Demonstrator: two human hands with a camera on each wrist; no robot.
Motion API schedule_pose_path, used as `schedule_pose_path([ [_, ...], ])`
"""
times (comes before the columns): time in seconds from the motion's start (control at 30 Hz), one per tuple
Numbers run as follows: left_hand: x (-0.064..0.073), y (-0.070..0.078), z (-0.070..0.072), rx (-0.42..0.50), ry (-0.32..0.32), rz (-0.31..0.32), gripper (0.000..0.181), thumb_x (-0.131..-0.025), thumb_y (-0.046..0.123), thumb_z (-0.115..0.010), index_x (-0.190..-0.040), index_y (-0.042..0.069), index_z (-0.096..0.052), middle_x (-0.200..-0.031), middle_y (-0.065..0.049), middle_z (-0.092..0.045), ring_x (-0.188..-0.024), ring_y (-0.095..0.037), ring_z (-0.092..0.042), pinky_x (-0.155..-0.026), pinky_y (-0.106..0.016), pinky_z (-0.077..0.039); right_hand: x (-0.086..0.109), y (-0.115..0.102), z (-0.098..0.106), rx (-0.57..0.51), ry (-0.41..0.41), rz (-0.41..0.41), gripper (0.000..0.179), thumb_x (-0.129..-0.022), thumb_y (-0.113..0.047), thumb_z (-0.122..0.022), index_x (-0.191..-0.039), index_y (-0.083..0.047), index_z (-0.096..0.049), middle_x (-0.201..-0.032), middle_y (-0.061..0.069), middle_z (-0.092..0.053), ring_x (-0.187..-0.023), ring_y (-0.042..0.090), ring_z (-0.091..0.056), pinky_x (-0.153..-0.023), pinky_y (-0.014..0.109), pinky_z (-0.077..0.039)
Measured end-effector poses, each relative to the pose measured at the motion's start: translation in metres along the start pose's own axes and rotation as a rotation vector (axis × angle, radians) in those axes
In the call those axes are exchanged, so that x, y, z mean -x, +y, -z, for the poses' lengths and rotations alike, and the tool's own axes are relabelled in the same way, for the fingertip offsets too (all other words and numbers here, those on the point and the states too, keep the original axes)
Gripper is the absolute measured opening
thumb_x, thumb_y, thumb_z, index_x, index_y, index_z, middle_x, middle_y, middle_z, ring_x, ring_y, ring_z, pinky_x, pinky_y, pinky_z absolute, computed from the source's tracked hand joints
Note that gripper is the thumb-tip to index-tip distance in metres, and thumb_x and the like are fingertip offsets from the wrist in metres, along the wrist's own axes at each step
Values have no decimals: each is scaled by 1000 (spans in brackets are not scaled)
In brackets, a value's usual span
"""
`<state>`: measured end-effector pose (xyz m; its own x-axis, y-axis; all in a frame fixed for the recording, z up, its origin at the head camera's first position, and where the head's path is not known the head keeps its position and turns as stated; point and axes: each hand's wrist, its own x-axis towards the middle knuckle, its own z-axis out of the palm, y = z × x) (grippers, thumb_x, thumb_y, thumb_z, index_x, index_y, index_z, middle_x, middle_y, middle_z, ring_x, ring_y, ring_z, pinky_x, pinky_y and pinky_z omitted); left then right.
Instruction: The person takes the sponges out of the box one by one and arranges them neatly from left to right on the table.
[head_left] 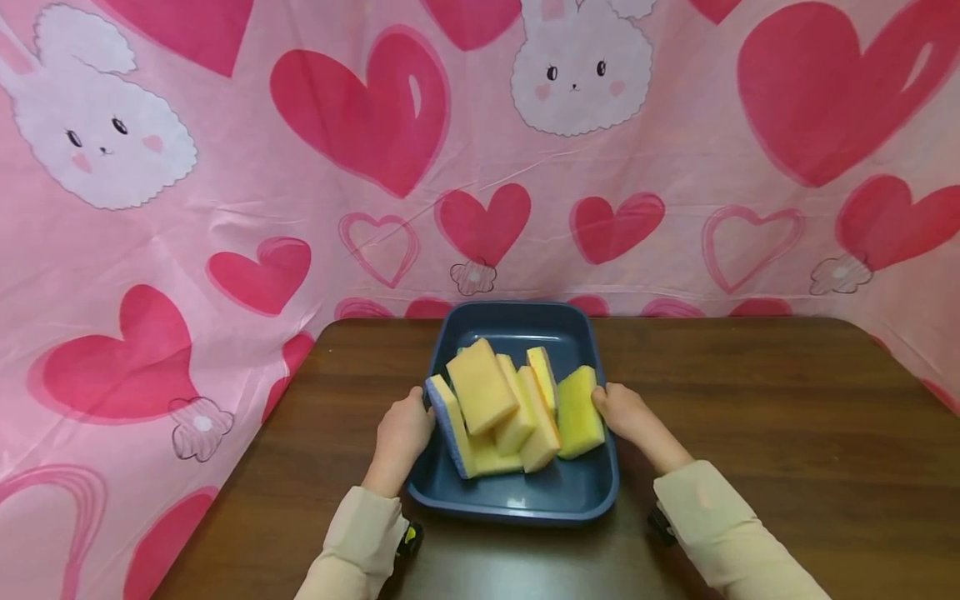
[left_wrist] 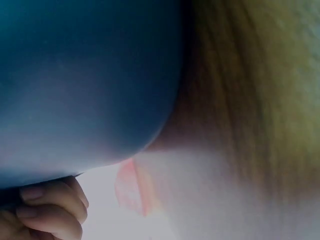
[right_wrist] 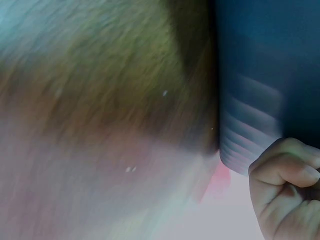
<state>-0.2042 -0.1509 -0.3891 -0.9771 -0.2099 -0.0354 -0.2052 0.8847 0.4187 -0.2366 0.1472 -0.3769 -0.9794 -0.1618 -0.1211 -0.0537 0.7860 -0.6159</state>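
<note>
A dark blue plastic bin (head_left: 517, 498) with rounded corners is in the middle of the head view. My left hand (head_left: 405, 429) grips its left rim, and my right hand (head_left: 626, 411) grips the right rim. Inside lies a loose pile of several yellow sponges (head_left: 480, 387). One sponge (head_left: 453, 429) at the left shows a blue scouring side; a brighter yellow sponge (head_left: 581, 412) leans near my right thumb. In the left wrist view, curled fingers (left_wrist: 55, 207) show under the bin's edge. The right wrist view has curled fingers (right_wrist: 285, 165) against the bin's wall (right_wrist: 250, 100).
Beneath the bin is a dark brown wooden table (head_left: 750, 417). A pink cloth (head_left: 660, 283) printed with hearts and rabbits hangs behind the table and along its sides.
</note>
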Motion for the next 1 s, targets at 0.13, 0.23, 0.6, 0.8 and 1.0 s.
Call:
schedule_pose_path([
  [0.13,2,5,-2,13,16,-18,34,-94,19,-57,-119,-4,-56,-98,-24,-67,-76,-30,-62,-69,-45,-51,2,4,3,11,5,8,33,-94,-19,-34,-76,3,-52,-70,11,-49,-68,24,-50,-64,31,-40],
  [0.23,4,8,-3,48,28,-30,28,-93,18,-57,-112,-3,-58,-94,-23,-67,-74,-29,-62,-66,-44,-50,4,7,6,25,6,6,34,-94,-18,-33,-79,5,-53,-71,12,-49,-69,25,-49,-65,32,-40],
  [0.6,7,19,-9,86,32,-31,19,-92,17,-57,-98,0,-58,-79,-18,-63,-66,-26,-58,-58,-39,-45,6,18,14,30,0,10,35,-95,-17,-32,-80,6,-53,-73,13,-50,-69,25,-50,-66,33,-41],
  [0.8,9,24,-15,118,27,-19,15,-91,17,-56,-91,2,-57,-74,-15,-60,-64,-25,-56,-56,-37,-43,8,25,17,32,1,8,35,-96,-17,-31,-79,5,-52,-71,11,-49,-69,24,-49,-65,32,-40],
  [1.0,11,29,-16,116,22,-4,16,-91,18,-56,-94,2,-58,-77,-16,-62,-66,-26,-57,-57,-40,-45,8,29,20,55,2,-1,36,-95,-18,-31,-81,6,-52,-72,11,-48,-69,25,-49,-66,32,-40],
])
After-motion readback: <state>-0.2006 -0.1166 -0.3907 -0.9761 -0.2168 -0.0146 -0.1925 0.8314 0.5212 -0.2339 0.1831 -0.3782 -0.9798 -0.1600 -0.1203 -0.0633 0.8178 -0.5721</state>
